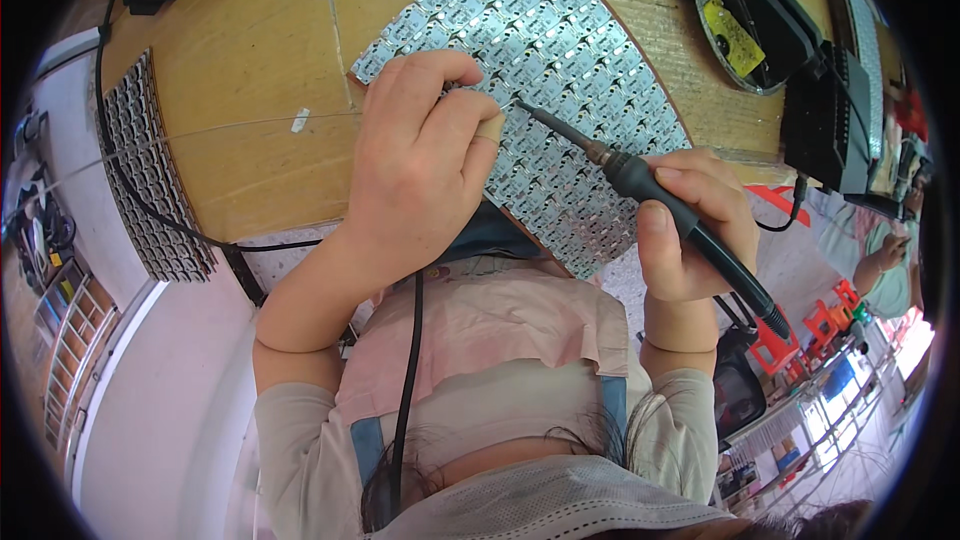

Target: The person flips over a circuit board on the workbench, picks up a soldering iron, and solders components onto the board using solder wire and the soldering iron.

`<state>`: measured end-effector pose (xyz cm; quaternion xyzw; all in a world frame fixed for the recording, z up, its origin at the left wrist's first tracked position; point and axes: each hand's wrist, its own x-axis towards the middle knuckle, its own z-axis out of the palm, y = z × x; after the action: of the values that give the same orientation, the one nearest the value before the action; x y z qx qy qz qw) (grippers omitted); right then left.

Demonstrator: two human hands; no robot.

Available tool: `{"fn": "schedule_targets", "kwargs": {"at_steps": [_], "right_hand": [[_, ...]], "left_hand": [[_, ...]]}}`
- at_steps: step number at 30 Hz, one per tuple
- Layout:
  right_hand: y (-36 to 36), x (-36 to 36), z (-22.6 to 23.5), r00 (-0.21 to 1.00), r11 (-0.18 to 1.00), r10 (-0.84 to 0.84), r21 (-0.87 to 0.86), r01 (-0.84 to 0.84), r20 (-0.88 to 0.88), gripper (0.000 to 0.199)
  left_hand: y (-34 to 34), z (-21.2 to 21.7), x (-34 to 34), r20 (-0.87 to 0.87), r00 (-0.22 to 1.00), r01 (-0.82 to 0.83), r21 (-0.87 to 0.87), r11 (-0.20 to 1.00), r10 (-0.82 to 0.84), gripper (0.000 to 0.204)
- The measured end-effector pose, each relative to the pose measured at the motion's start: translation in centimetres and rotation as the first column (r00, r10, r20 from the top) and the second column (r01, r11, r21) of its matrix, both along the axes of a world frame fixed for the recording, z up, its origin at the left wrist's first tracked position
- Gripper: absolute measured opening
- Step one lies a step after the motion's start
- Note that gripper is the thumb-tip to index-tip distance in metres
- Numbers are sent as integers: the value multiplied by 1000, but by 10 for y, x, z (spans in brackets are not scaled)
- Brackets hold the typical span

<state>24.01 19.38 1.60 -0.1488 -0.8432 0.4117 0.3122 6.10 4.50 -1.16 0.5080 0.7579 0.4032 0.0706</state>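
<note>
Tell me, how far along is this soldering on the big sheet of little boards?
Done: cannot tell; finished joints are too small to see. In hand: the right hand holds the soldering iron, its tip on the panel of small circuit boards beside the left hand, which presses on the panel. Left: possibly a second panel at the bench's left edge, untouched.

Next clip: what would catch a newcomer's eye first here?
The silvery circuit panel lying across the wooden bench at centre. The right hand holds a soldering iron with its tip on the panel, while the left hand presses on the panel beside it.
</note>
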Motion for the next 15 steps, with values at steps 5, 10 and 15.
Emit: {"fn": "schedule_targets", "kwargs": {"at_steps": [5, 10, 15], "right_hand": [[-1, -3, 1, 1000, 1000, 8, -5, -8, 15, 24], [1, -3, 6, 999, 999, 39, 15, -39, 29, 23], [2, 6, 10, 1000, 1000, -4, -5, 4, -1, 24]], "left_hand": [[2, 1, -4, -16, 999, 33, -15, 999, -33, 14], [4, 2, -5, 13, 999, 38, 63, 997, -39, 17], [-5, 3, -10, 66, 995, -75, 80, 994, 69, 17]]}}
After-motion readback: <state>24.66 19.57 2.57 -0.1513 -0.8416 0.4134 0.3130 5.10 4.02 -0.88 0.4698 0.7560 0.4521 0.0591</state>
